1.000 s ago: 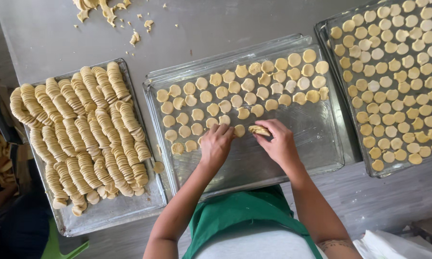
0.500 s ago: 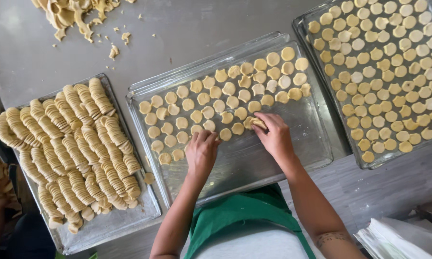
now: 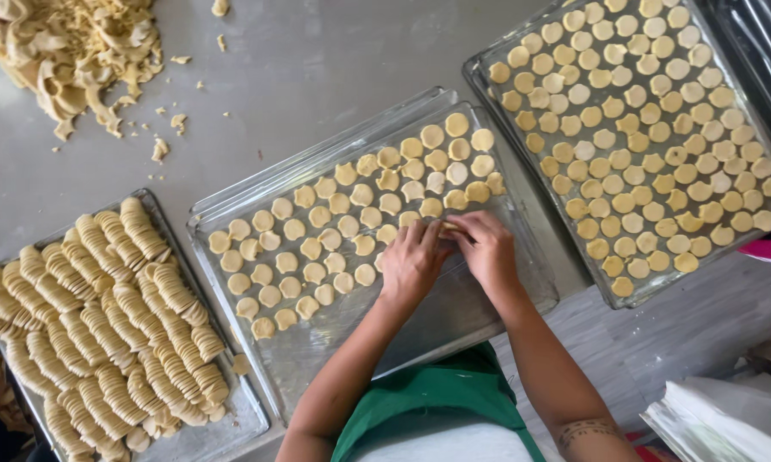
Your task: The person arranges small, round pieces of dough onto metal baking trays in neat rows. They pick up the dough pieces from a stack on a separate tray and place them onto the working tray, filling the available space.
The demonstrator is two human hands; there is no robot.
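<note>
dough round [image 3: 448, 226] pinched between the fingertips of both hands, just over the middle tray [image 3: 454, 316], at the near end of the rows already laid there. left hand [image 3: 413, 261] and right hand [image 3: 488, 251] meet thumb to thumb, fingers closed on that one small disc. rows of flat rounds [image 3: 351, 227] fill the far and left part of this tray; the near right part is bare metal. just to the right, touching or nearly so, a second tray [image 3: 488, 68] is packed with rounds [image 3: 651, 145] edge to edge. to the left, a third tray [image 3: 249, 411] holds stacked discs [image 3: 103, 316] standing on edge in long ridges. on the grey table [image 3: 317, 68] beyond, a heap of dough scraps [image 3: 69, 51] with crumbs scattered near it. green apron [image 3: 428, 393] below the forearms; white folded paper [image 3: 728, 419] at the near right corner.
</note>
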